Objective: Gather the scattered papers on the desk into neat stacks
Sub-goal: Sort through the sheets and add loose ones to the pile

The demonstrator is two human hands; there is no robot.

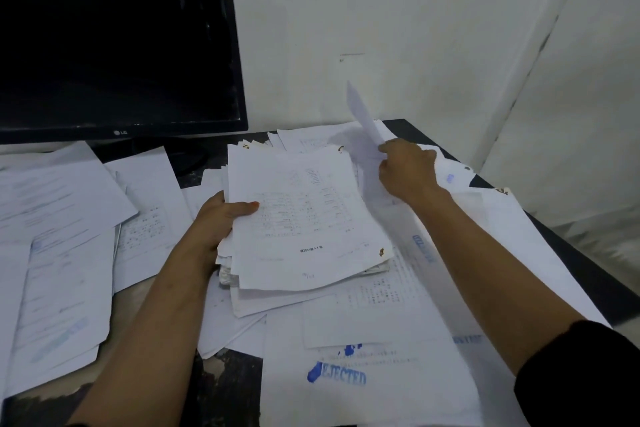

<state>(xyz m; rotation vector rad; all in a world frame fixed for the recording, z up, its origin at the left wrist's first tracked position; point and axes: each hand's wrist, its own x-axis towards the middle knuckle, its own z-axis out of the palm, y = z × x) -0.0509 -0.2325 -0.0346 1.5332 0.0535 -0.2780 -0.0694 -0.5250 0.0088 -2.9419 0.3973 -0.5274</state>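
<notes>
White printed papers lie scattered over a dark desk (228, 381). My left hand (218, 218) grips the left edge of a thick stack of papers (304, 218), thumb on top, holding it just above the desk's middle. My right hand (407, 172) reaches past the stack to the back right and pinches a single sheet (363, 118), which stands lifted on edge. More loose sheets (59, 253) cover the left side. A sheet stamped "REJECTED" in blue (346, 374) lies at the front.
A black LG monitor (114, 42) stands at the back left, its stand partly among the papers. White walls close the back and right. The desk's right edge (588, 274) runs diagonally, with papers reaching close to it.
</notes>
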